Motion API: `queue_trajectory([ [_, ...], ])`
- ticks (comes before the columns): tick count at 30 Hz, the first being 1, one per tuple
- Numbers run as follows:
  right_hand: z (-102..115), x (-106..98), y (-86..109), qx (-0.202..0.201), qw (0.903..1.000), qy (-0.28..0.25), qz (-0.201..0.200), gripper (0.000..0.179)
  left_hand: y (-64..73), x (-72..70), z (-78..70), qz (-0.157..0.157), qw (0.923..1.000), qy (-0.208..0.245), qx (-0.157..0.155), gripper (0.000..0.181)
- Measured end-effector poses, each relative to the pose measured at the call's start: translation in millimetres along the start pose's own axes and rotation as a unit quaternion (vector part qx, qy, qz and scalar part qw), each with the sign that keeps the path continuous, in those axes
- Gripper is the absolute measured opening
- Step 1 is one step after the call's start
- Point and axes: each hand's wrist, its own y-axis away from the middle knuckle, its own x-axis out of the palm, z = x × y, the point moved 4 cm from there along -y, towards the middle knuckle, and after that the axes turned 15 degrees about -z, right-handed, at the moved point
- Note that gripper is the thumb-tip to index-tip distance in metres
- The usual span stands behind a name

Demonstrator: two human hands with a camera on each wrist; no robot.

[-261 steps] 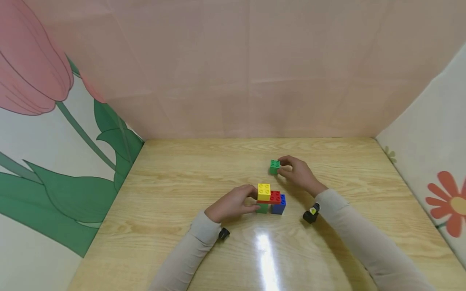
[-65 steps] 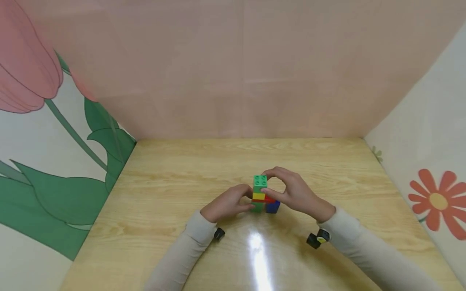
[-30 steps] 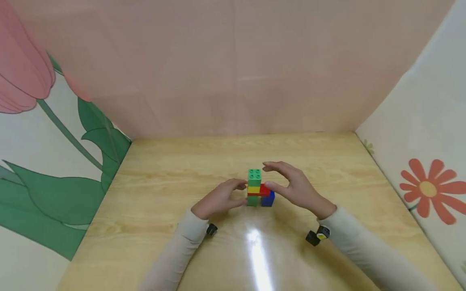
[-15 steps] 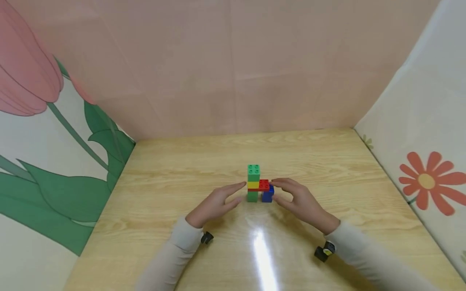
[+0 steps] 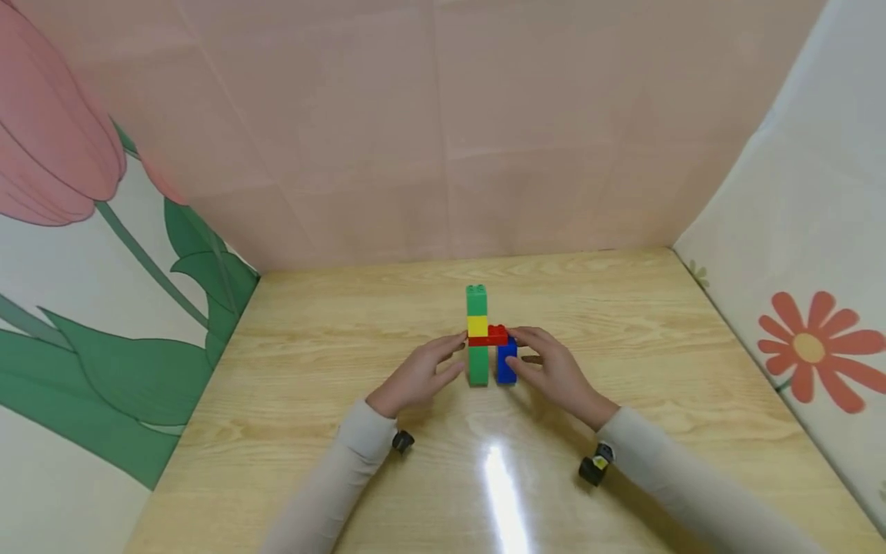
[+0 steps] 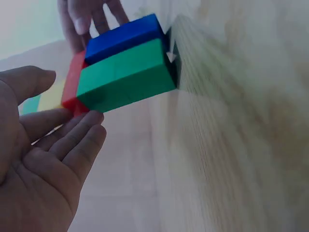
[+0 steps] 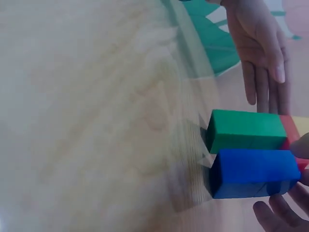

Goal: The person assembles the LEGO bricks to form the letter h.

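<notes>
A small structure of toy building bricks stands mid-table, leaning back. Its tall green brick point(image 5: 478, 365) and blue brick point(image 5: 507, 362) are the two legs. A red brick point(image 5: 497, 334) bridges them, with a yellow brick point(image 5: 477, 326) and another green brick point(image 5: 476, 301) stacked on its left end. My right hand point(image 5: 561, 377) pinches the blue leg, thumb in front and fingers behind. On the other side, my left hand point(image 5: 418, 375) has its fingers extended, fingertips right at the red brick and green leg in the left wrist view; its thumb stays apart.
The wooden table point(image 5: 311, 331) meets a pink back wall point(image 5: 443, 154). Side panels carry a printed tulip point(image 5: 55, 123) on the left and a red flower point(image 5: 808, 348) on the right. A bright glare streak lies in front of the bricks.
Earlier the right hand brought the upper green brick onto the yellow one and let go. Since half a second ago it has taken the blue leg, and the structure has tipped backward.
</notes>
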Motion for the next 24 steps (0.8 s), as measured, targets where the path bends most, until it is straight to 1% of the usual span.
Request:
queue_trajectory([
  [3,-7,8,-11.3,0.036,0.9992,-0.017,0.01,0.049,-11.4,-0.5,8.4,0.004,0.9997,0.021,-0.011,0.058],
  [6,-12,16,-21.2,0.051,0.9984,-0.008,0.023,0.049,-19.6,0.3,16.6,0.007,0.9982,0.036,-0.049,0.058],
  [9,-18,23,-31.4,0.056,0.9975,0.011,0.04,0.05,-27.5,2.4,23.7,0.006,0.995,0.045,-0.089,0.06],
  [11,-22,26,-38.7,0.051,0.9972,0.029,0.047,0.05,-33.4,4.1,27.7,-0.001,0.9921,0.05,-0.115,0.061],
  [15,-27,31,-50.7,0.048,0.9958,0.055,0.055,0.048,-43.4,7.1,34.8,-0.021,0.9869,0.054,-0.151,0.063],
  [18,-30,34,-54.9,0.055,0.994,0.064,0.069,0.047,-46.3,10.2,39.9,-0.027,0.9841,0.042,-0.17,0.062],
  [21,-33,37,-56.0,0.067,0.9907,0.083,0.085,0.047,-45.7,14.0,44.0,-0.023,0.9812,0.026,-0.19,0.061],
  [24,-36,40,-55.9,0.076,0.9868,0.105,0.097,0.046,-44.5,18.0,45.7,-0.019,0.98,0.019,-0.197,0.06],
])
